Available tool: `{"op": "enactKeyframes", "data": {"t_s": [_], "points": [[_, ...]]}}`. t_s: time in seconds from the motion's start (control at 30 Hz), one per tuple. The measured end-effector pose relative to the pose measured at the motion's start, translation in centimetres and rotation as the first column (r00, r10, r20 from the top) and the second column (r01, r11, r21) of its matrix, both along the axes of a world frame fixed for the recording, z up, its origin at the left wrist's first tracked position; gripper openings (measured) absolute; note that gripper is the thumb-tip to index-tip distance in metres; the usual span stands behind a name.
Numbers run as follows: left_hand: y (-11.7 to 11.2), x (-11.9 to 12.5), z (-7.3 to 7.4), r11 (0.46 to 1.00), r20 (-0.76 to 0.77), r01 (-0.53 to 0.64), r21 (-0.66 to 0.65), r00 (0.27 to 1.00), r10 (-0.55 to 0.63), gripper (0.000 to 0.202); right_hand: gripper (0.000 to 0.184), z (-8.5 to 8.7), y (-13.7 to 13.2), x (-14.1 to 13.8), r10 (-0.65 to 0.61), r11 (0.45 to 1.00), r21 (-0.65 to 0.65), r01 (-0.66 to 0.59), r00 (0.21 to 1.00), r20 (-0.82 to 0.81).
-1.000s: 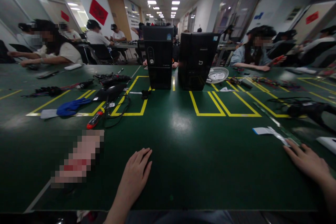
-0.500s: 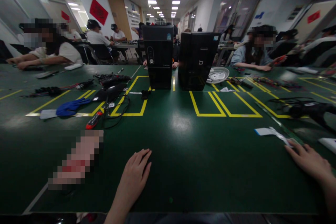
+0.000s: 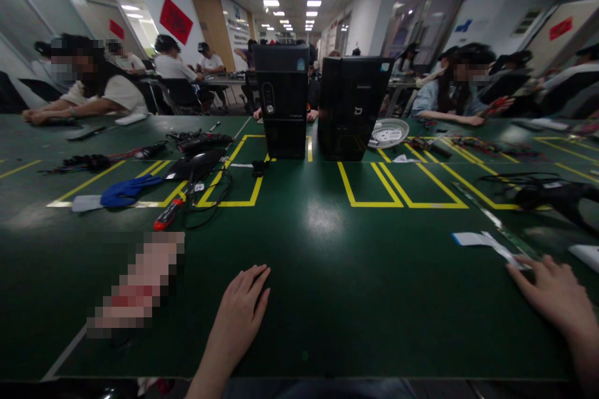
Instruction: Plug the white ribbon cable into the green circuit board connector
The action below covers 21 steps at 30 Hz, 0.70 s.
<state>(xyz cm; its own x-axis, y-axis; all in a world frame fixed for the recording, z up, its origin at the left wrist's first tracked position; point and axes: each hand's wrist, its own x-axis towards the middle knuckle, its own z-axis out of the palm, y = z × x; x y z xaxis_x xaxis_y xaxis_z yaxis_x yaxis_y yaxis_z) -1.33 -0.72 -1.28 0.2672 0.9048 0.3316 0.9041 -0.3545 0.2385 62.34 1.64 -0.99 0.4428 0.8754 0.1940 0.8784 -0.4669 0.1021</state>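
My left hand [image 3: 246,299] lies flat on the green table [image 3: 355,299], palm down, with its fingers stretched out and nothing in them. At the right, my right hand [image 3: 555,293] rests palm down with its fingers apart. Its fingertips are at the near end of a white flat ribbon cable [image 3: 472,239] with a blue tip; whether they press on it I cannot tell. A long thin green and white strip [image 3: 491,218] runs beside that cable toward the same hand.
Two black computer towers [image 3: 283,106] [image 3: 353,109] stand upright ahead. To the left are a red-and-black screwdriver [image 3: 168,215], a blue glove [image 3: 128,191] and black cables. A white basket [image 3: 388,133] sits behind the right tower, black cabled gear [image 3: 538,190] farther right. People sit across the table.
My right hand has shifted slightly, its fingers now more spread beside the ribbon cable's near end. My left hand has stayed in place.
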Motion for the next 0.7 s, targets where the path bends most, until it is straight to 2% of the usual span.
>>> {"op": "enactKeyframes", "data": {"t_s": [0.1,0.23,0.33,0.43,0.57,0.63,0.7], "points": [[0.0,0.0,0.0,1.0,-0.004,-0.001,0.002,1.0,0.001,0.038,0.065,0.4,-0.2,-0.8,0.034,0.999,-0.001,-0.034,0.999,-0.009],[0.0,0.0,-0.1,1.0,-0.003,0.001,0.01,1.0,-0.001,0.037,0.063,0.5,-0.2,-1.9,0.234,0.972,0.014,-0.234,0.967,-0.101],[0.0,0.0,-0.1,1.0,-0.001,0.002,0.008,1.0,-0.002,0.037,0.062,-0.1,0.1,-3.8,0.406,0.914,0.082,-0.398,0.894,-0.19],[0.0,0.0,-0.1,1.0,0.001,-0.005,0.006,1.0,0.005,0.038,0.059,-0.4,0.7,-7.8,0.581,0.813,0.14,-0.565,0.775,-0.249],[-0.1,0.1,0.1,1.0,0.012,-0.004,0.015,1.0,0.004,0.037,0.052,0.6,1.5,-16.8,0.744,0.648,0.119,-0.752,0.593,-0.307],[-0.1,0.1,0.1,1.0,0.014,0.001,0.019,1.0,-0.001,0.037,0.051,1.5,1.6,-21.7,0.8,0.545,0.072,-0.836,0.492,-0.343],[0.0,0.1,0.2,1.0,0.012,0.003,0.018,1.0,-0.003,0.037,0.053,2.3,1.4,-26.0,0.845,0.41,0.04,-0.911,0.363,-0.392]]}}
